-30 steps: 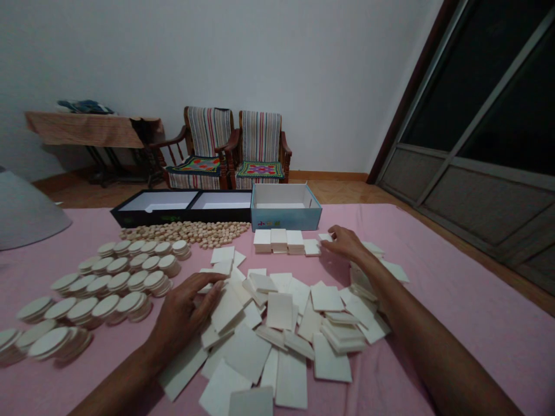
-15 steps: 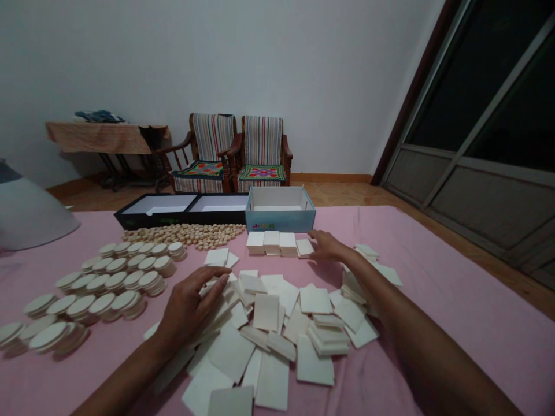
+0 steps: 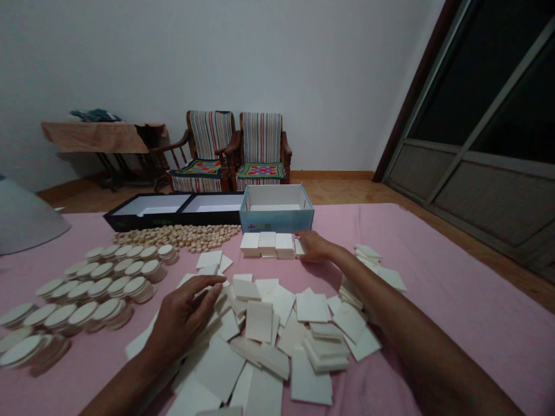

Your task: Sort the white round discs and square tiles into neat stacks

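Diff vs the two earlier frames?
Right hand moved left to the right end of the row of square stacks, now partly covering the end tile. Whether it released the tile at its fingertips earlier is hidden. Left hand stays at the loose square tiles; blue box, round discs unmoved.

One white tile (image 3: 299,248) partly behind the right hand (image 3: 315,247), nearest tiles (image 3: 265,394) partly beyond the bottom edge.

Square tiles (image 3: 259,321) are showing creamy white against a pink cloth (image 3: 347,222). Far off, the right box (image 3: 277,221) is showing light blue outside, the left box (image 3: 182,219) black; chair backs (image 3: 261,137) are bearing multicoloured stripes.
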Tool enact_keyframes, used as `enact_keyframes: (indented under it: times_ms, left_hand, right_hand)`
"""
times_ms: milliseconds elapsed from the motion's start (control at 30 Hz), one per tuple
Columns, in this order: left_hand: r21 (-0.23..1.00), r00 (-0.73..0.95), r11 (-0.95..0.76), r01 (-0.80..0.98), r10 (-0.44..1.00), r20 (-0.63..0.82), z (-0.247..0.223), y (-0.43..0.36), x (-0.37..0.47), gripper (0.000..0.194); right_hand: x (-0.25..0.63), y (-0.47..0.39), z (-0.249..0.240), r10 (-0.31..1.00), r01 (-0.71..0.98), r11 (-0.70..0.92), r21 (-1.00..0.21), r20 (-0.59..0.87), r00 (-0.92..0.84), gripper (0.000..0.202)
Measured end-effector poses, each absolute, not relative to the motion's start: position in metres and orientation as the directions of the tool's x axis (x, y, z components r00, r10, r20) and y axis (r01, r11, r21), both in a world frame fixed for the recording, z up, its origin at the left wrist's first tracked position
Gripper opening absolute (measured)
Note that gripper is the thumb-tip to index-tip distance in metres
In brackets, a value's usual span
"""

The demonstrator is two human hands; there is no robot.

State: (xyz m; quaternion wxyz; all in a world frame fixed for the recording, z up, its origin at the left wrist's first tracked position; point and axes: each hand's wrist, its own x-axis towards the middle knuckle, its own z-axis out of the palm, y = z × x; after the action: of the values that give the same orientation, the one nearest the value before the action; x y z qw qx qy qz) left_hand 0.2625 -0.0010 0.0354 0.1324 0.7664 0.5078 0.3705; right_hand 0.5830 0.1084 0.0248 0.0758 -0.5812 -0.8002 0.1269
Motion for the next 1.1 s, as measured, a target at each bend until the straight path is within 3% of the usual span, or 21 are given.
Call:
enact_keyframes:
  times_ms: [133,367,567,733,1100]
  left_hand:
    - [0.563,0.196,-0.454,0.691,0.867,0.458,0.040,-0.002,0.262,0.033]
    - [0.542,0.148,-0.411,0.733,0.874,0.462,0.040,0.001,0.250,0.032]
    - [0.540,0.124,-0.389,0.746,0.879,0.461,0.039,0.005,0.248,0.035]
    - [0.530,0.127,-0.381,0.758,0.882,0.453,0.035,0.007,0.245,0.035]
    - [0.520,0.109,-0.340,0.783,0.899,0.424,0.036,0.007,0.245,0.037]
  right_hand:
    - [0.589,0.102,0.032,0.955,0.909,0.275,-0.314,-0.018,-0.295,0.076]
    - [0.671,0.060,0.058,0.994,0.946,0.102,-0.309,-0.011,-0.111,0.049]
    - [0.730,0.039,0.053,0.988,0.949,-0.020,-0.316,-0.149,-0.029,0.066]
    - [0.732,0.043,0.046,0.978,0.930,-0.035,-0.367,-0.202,-0.043,0.066]
    - [0.739,0.051,0.029,0.991,0.879,-0.021,-0.477,-0.125,-0.044,0.051]
